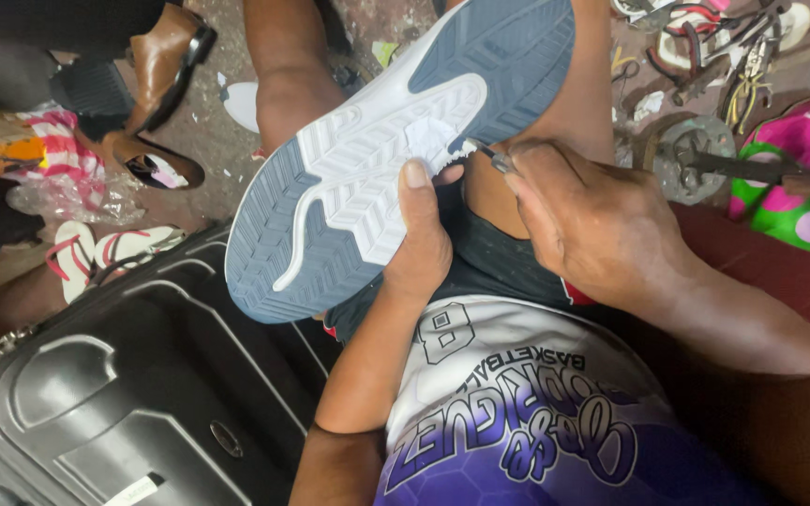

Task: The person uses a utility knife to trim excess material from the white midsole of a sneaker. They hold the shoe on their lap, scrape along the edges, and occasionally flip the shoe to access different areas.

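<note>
A sneaker (377, 159) lies sole-up on my lap, its white and grey-blue tread facing me. My left hand (421, 239) grips the shoe from below, thumb pressed on the white sole near its edge. My right hand (592, 220) is closed around a thin metal tool (491, 156) whose tip touches the sole's edge just beside my left thumb. A scrap of white material is lifted where the tool's tip meets the sole.
A dark hard-shell suitcase (133, 394) lies at lower left. Brown high-heeled shoes (157, 94) and flip-flops (96, 255) sit on the dirty floor at left. Tools, an iron shoe stand (696, 159) and a pink-and-green bag (799, 178) are at upper right.
</note>
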